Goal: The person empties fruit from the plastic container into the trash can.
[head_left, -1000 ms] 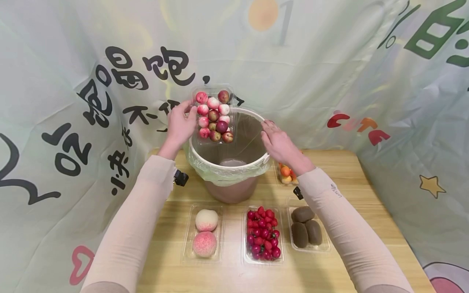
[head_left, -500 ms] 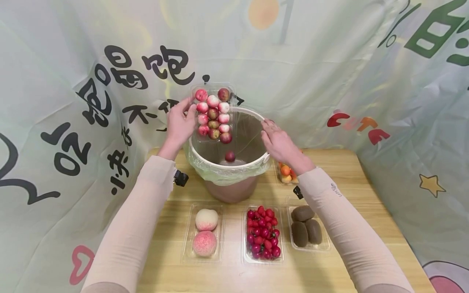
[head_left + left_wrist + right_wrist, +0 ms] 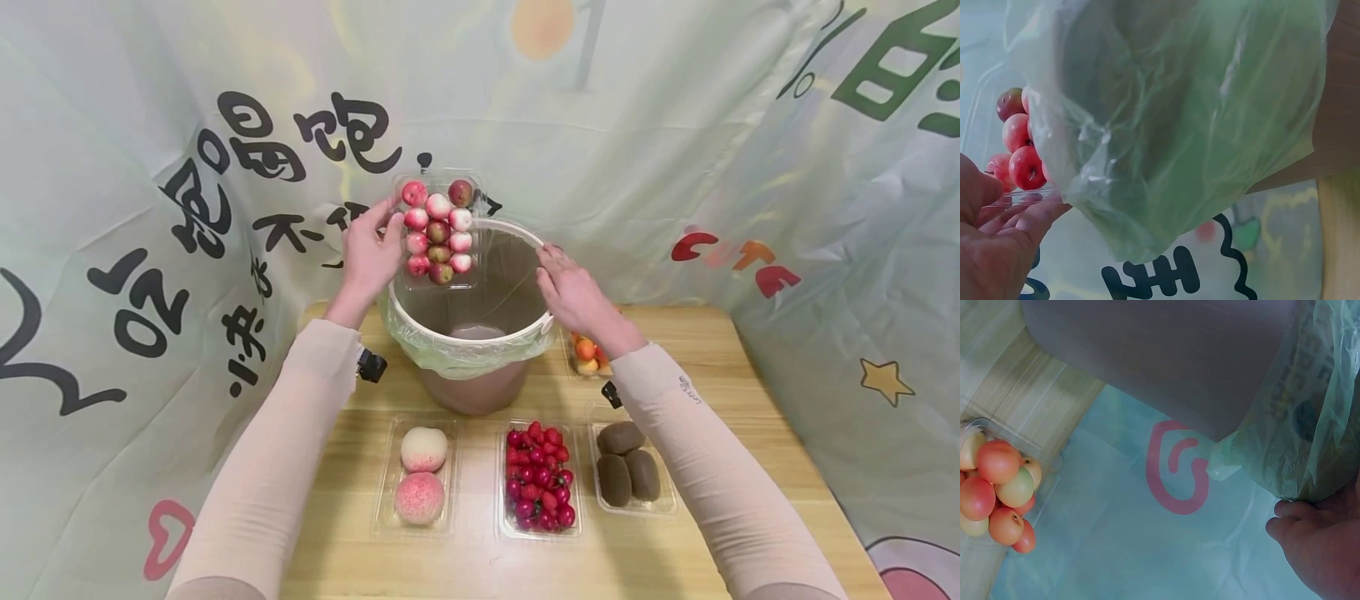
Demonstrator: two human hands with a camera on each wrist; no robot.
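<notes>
In the head view my left hand [image 3: 372,254] grips the left side of a clear plastic box [image 3: 438,177], tilted steeply over a bin. Several small plums [image 3: 438,232], pink-white and dark red, lie in it. The brown bin [image 3: 474,393] has a pale rim [image 3: 487,341] and a green plastic liner bag [image 3: 442,358] folded over it. My right hand [image 3: 567,289] holds the rim's right side. In the left wrist view the bag [image 3: 1166,125] hides part of the box. The right wrist view shows my right fingers [image 3: 1294,515] at the bag's edge.
On the wooden table [image 3: 345,500] stand clear boxes with two peaches [image 3: 420,498], red cherries and strawberries [image 3: 542,479], and brown kiwis [image 3: 615,479]. A box of orange-red fruit [image 3: 586,350] sits right of the bin. Printed cloth [image 3: 637,167] hangs behind.
Dark red plums have slid down and out of the box's lower end; one was falling into the bin half a second ago. Fewer plums lie in the box. Both hands stay nearly in place.
</notes>
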